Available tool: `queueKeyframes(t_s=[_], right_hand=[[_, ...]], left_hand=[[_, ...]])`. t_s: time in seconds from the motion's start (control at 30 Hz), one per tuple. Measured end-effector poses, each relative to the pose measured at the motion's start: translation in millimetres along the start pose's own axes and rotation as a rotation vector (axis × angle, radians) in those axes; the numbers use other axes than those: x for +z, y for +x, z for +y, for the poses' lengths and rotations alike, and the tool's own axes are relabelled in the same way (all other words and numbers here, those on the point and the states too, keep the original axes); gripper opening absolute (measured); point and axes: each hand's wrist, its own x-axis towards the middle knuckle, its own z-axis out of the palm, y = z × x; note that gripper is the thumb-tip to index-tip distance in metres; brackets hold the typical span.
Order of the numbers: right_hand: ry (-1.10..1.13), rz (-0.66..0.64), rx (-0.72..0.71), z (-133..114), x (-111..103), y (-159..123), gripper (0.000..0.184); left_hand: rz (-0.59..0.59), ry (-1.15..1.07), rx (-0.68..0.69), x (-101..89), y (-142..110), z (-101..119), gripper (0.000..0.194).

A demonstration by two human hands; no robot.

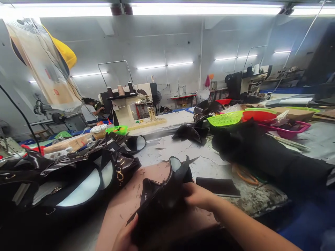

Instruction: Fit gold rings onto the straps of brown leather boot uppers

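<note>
Both my hands hold one glossy dark leather piece (159,198) with a pale lining over a pinkish work pad (125,205) on the table. My left hand (125,237) grips its lower left end, fingers curled round it. My right hand (199,196) pinches its right side near the upturned top. A flat black rectangular piece (217,186) lies just right of my right hand.
A heap of similar dark leather pieces with brass clips (68,174) fills the left. A black fabric roll (267,157) lies at the right, with green (226,118), orange and pink baskets behind. Paper patterns (178,148) lie mid-table. A person (90,109) sits at a sewing machine far left.
</note>
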Motion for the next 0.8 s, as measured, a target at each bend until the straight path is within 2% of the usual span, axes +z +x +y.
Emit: queueKeyframes(t_s=[0.2, 0.37, 0.53, 0.7, 0.8], right_hand=[[-0.039, -0.086, -0.002, 4, -11, -2, 0.014], [0.032, -0.103, -0.109, 6, -10, -2, 0.007], [0.116, -0.100, -0.152, 12, -8, -7, 0.004], [0.212, -0.134, -0.167, 16, -6, -14, 0.016], [0.228, -0.080, -0.149, 16, -2, -16, 0.025]], left_hand=[[0.119, -0.028, -0.014, 3.4, 3, -5, 0.039], [0.001, -0.136, -0.123, 9.4, 4, -2, 0.046], [0.043, -0.171, -0.178, 14.8, 3, 2, 0.048], [0.032, -0.132, -0.188, 14.2, 2, 0, 0.044], [0.032, -0.127, -0.189, 11.9, 4, -1, 0.043]])
